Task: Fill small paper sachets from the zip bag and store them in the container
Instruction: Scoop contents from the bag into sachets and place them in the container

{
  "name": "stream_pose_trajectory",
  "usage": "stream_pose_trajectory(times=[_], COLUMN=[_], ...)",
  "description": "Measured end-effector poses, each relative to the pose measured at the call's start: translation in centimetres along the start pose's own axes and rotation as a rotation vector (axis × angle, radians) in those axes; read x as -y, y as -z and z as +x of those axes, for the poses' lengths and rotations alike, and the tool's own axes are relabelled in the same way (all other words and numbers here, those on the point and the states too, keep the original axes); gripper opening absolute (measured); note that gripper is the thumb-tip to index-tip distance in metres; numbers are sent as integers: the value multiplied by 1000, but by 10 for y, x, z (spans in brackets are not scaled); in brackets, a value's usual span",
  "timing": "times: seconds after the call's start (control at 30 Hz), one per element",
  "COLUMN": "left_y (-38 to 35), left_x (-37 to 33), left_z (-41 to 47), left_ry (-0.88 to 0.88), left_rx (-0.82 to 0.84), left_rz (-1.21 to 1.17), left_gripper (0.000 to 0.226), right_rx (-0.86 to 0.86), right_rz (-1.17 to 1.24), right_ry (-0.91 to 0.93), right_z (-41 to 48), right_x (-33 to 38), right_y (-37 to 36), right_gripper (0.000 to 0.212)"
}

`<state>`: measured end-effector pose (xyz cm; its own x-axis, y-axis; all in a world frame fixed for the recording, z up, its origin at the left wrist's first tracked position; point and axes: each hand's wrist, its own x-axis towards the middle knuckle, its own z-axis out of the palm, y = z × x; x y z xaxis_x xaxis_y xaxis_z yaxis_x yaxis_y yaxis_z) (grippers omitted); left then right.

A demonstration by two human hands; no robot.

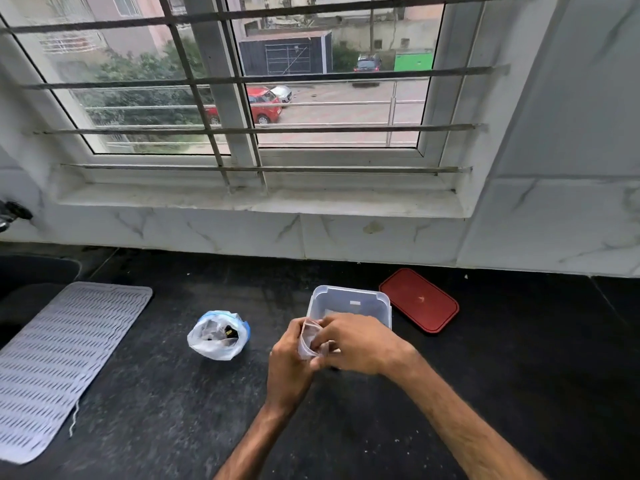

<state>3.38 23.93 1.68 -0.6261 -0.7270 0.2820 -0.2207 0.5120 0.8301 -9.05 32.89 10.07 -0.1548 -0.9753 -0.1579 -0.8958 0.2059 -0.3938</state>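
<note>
A small pale paper sachet [309,337] is held upright between both hands just in front of the clear plastic container [349,299]. My left hand [289,362] grips its left side. My right hand [356,344] pinches its right edge, fingers at the sachet's mouth. The open zip bag [219,336], white with a blue strip and dark contents, sits on the black counter [173,393] to the left of my hands. Something pale lies in the container; I cannot tell what.
The container's red lid [419,299] lies flat to the right, near the marble wall. A grey perforated mat [59,362] covers the counter's left side beside a dark sink. A barred window is above the backsplash.
</note>
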Motion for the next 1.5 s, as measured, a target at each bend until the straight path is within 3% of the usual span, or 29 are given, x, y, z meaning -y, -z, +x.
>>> stream_pose_trajectory(times=[0.13,0.27,0.43,0.7,0.9,1.07,1.23,1.5], left_y=[1,9,11,8,4,3,-1,-5], left_x=[11,22,38,57,83,96,101,91], left_z=[0,5,13,2,-18,-25,-19,-14], left_ry=[28,8,29,-49,16,96,140,175], left_rx=[33,69,135,261,361,420,459,600], left_rz=[-25,-58,-75,-99,-52,-30,-5,-34], left_gripper=[46,49,47,48,62,69,73,77], right_rx=[-77,-56,-189,-176,-70,-97,-141,-164], right_rz=[-95,-75,-148,-230,-292,-157,35,29], right_ry=[4,-11,-17,-209,-346,-374,-514,-486], right_z=[13,14,23,27,22,20,24,33], right_x=[4,12,14,20,19,10,-1,0], right_y=[-16,-25,-32,-50,-86,-99,-102,-103], right_gripper=[19,34,12,26,23,34,21,19])
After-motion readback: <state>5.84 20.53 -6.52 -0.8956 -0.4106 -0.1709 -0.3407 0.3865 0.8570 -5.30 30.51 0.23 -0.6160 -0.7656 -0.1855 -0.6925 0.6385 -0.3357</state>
